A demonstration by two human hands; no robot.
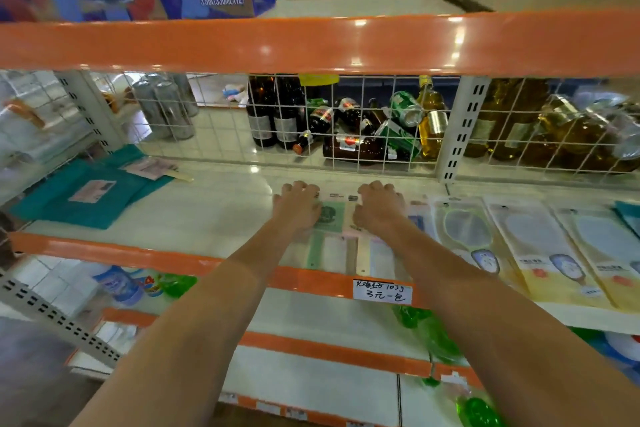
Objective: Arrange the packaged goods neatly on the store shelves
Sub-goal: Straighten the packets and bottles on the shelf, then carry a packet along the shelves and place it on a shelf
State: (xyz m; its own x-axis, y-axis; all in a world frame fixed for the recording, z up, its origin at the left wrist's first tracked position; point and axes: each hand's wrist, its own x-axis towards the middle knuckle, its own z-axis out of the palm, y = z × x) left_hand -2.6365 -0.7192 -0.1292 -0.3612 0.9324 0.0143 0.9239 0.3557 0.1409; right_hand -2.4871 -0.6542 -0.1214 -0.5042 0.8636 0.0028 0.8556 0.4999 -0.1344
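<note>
as the left hand (297,207) and right hand (380,207) pressed curled fingers onto the flat packet (330,218), it risked sliding askew over neighbouring packets (464,232).

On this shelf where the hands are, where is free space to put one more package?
Bare shelf lies between the teal packs and the left hand, back to the wire grid. Right of the right hand, the fan packets overlap closely; crowded.
</note>
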